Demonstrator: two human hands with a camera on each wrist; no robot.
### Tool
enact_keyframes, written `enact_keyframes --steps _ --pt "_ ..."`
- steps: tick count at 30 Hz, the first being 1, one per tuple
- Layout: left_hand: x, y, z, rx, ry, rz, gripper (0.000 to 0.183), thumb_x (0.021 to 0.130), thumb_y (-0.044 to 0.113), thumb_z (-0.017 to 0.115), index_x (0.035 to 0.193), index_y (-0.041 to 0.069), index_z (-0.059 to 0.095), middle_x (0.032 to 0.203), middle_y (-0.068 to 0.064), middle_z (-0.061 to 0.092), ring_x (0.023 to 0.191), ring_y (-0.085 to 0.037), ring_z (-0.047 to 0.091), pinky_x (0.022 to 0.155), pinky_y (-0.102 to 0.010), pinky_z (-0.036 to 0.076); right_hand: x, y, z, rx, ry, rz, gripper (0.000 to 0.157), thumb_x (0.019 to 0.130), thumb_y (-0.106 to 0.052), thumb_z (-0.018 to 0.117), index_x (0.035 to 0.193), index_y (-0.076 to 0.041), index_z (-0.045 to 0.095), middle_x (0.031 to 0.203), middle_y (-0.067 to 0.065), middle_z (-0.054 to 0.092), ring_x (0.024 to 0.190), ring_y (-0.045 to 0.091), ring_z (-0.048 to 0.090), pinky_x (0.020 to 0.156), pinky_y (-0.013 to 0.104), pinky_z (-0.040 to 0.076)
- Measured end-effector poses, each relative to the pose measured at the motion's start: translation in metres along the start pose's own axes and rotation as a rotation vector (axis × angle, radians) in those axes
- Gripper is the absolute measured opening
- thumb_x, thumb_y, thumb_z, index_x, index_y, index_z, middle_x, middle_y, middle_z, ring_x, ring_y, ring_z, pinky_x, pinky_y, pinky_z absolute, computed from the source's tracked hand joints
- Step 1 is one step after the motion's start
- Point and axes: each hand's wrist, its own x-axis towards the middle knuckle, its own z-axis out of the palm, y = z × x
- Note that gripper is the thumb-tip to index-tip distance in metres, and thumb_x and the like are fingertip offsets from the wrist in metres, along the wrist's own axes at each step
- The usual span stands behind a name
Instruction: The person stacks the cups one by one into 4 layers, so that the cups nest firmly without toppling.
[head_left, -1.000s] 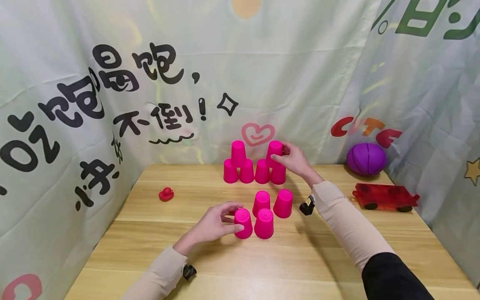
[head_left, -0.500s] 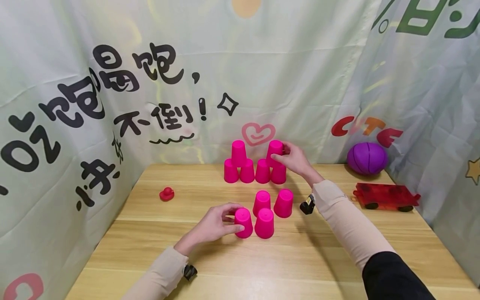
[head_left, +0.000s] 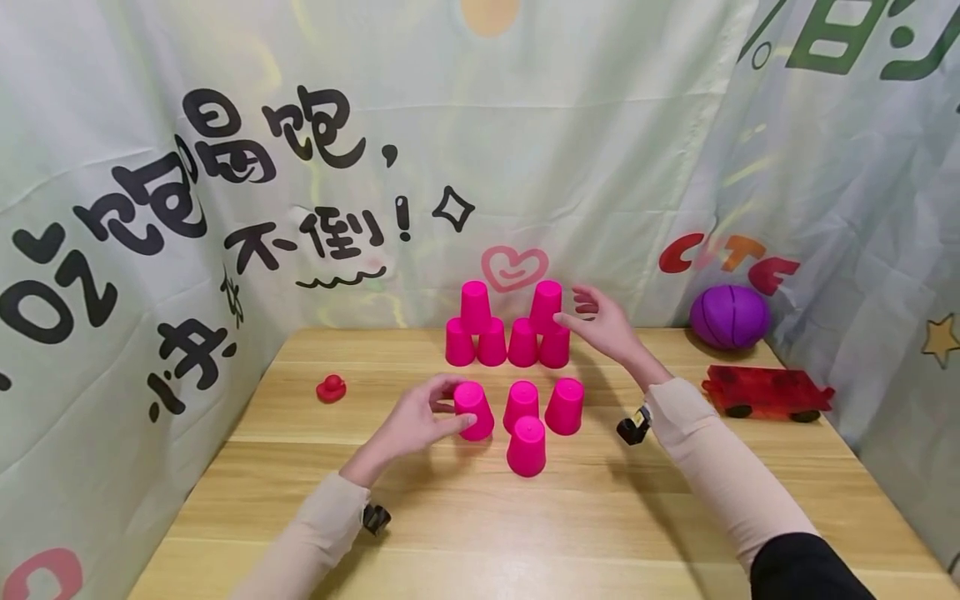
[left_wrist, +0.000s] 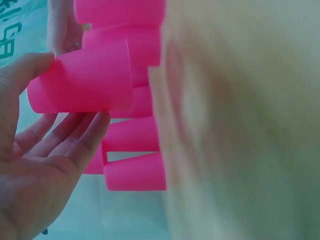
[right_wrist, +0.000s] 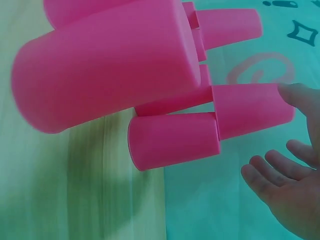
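Observation:
An upside-down pink cup (head_left: 474,410) is gripped between the thumb and fingers of my left hand (head_left: 405,427). In the left wrist view this cup (left_wrist: 80,82) is raised off the table, its rim apart from the surface. My right hand (head_left: 606,327) has its fingers spread beside the top cup (head_left: 546,305) of the back right stack. In the right wrist view the thumb of the right hand (right_wrist: 295,192) is at that top cup's base, while the other fingers are apart from it. Three loose pink cups, among them the front one (head_left: 527,447), stand mouth-down before the stacks.
At the back left, another top cup (head_left: 475,307) sits across two lower cups. A red toy duck (head_left: 331,388) is on the left of the wooden table (head_left: 480,533). To the right are a purple ball (head_left: 730,317) and a red toy car (head_left: 767,392). Printed cloth hangs behind.
My left hand has lifted its cup from the front row and moved it back and slightly left. My right hand has loosened its grip on the top cup and drawn rightward.

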Motion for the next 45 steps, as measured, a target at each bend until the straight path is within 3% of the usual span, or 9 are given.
enact_keyframes --steps 9,16,25,33,39,45 --pt "0.043 0.024 -0.013 0.064 0.071 0.092 0.05 0.087 0.017 0.087 0.13 0.006 0.063 0.118 -0.01 0.073 0.1 -0.025 0.073 0.09 -0.043 0.064 -0.038 0.013 -0.007 -0.037 -0.011 -0.061 0.07 0.097 -0.039 0.077 0.152 -0.004 0.051 0.148 0.024 0.06 0.133 0.044 0.061 0.106 0.058 0.055" --pt "0.076 0.048 -0.02 0.214 0.127 0.15 0.046 0.086 0.02 0.086 0.124 0.007 0.064 0.107 -0.006 0.072 0.09 -0.02 0.068 0.08 -0.034 0.061 -0.063 0.019 -0.001 -0.04 -0.025 -0.091 0.061 0.097 -0.031 0.077 0.146 0.001 0.057 0.141 0.025 0.064 0.128 0.042 0.065 0.106 0.056 0.055" --pt "0.11 0.064 -0.024 0.349 0.17 0.227 0.051 0.086 0.028 0.084 0.127 0.006 0.063 0.115 -0.007 0.072 0.101 -0.023 0.068 0.087 -0.039 0.06 -0.088 0.029 0.01 -0.022 -0.092 -0.083 0.056 0.098 -0.03 0.076 0.142 0.001 0.06 0.138 0.025 0.066 0.124 0.039 0.067 0.105 0.054 0.057" --pt "0.136 0.067 -0.021 0.524 0.212 0.201 0.055 0.088 0.038 0.082 0.132 0.011 0.065 0.13 -0.008 0.069 0.127 -0.03 0.057 0.113 -0.053 0.042 -0.1 0.038 0.02 0.032 -0.106 -0.081 0.052 0.096 -0.024 0.078 0.138 0.003 0.063 0.132 0.021 0.07 0.119 0.035 0.068 0.1 0.042 0.061" --pt "0.153 0.061 -0.017 0.631 0.22 0.136 0.054 0.088 0.044 0.08 0.133 0.016 0.067 0.138 -0.008 0.064 0.137 -0.029 0.051 0.116 -0.055 0.038 -0.106 0.042 0.024 0.063 -0.13 -0.075 0.05 0.096 -0.024 0.079 0.137 -0.001 0.064 0.127 0.017 0.072 0.115 0.03 0.069 0.092 0.026 0.06" --pt "0.165 0.052 -0.013 0.669 0.215 0.091 0.055 0.089 0.047 0.079 0.136 0.019 0.067 0.142 -0.008 0.062 0.141 -0.029 0.047 0.119 -0.057 0.035 -0.109 0.046 0.026 0.064 -0.132 -0.073 0.051 0.095 -0.025 0.08 0.138 -0.003 0.064 0.129 0.015 0.071 0.114 0.03 0.069 0.093 0.027 0.06"
